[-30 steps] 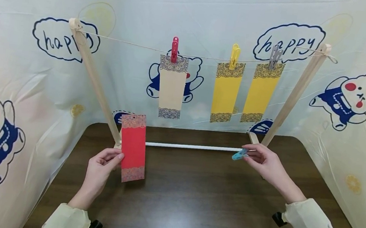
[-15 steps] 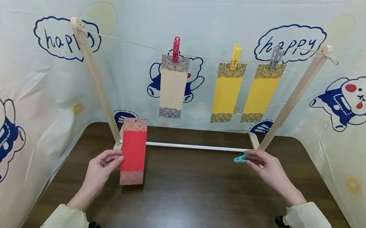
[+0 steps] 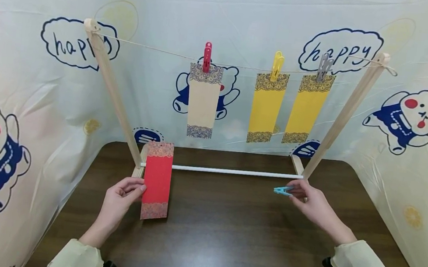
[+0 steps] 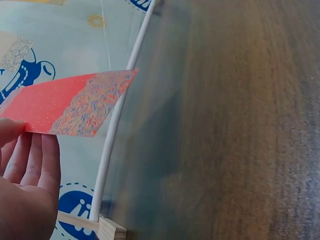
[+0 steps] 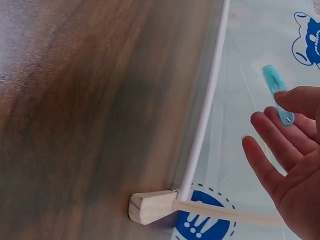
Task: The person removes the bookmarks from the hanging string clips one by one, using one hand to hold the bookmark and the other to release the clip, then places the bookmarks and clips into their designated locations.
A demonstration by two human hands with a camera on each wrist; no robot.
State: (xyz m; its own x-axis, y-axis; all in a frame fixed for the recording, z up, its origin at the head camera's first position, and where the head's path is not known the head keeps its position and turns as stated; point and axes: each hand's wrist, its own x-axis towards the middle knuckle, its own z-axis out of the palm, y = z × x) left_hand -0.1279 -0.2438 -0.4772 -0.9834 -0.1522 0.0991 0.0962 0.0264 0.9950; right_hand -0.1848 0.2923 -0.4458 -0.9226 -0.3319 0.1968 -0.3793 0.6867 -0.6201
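My left hand (image 3: pixel 119 202) pinches the left edge of a red paper card (image 3: pixel 158 175) with patterned bands at both ends. The card stands nearly upright over the table, overlapping the white rod in the head view. In the left wrist view the thumb lies on the face of the red card (image 4: pixel 55 102), fingers behind. On the other side, my right hand (image 3: pixel 310 204) holds a light blue clothespin (image 3: pixel 283 190) between thumb and fingers. The right wrist view shows the thumb across the blue clothespin (image 5: pixel 278 92), with the other fingers loosely spread.
A string (image 3: pixel 148 47) spans two wooden posts (image 3: pixel 112 82). From it hang a cream card (image 3: pixel 202 106) under a red clothespin (image 3: pixel 207 57), and two yellow cards (image 3: pixel 266 108) under yellow and grey clothespins. A white rod (image 3: pixel 233 172) joins the posts low down, over the dark table (image 3: pixel 217 239).
The red card has turned more upright and shifted slightly down and right. The blue clothespin has moved slightly right and down with my right hand and now lies more level.
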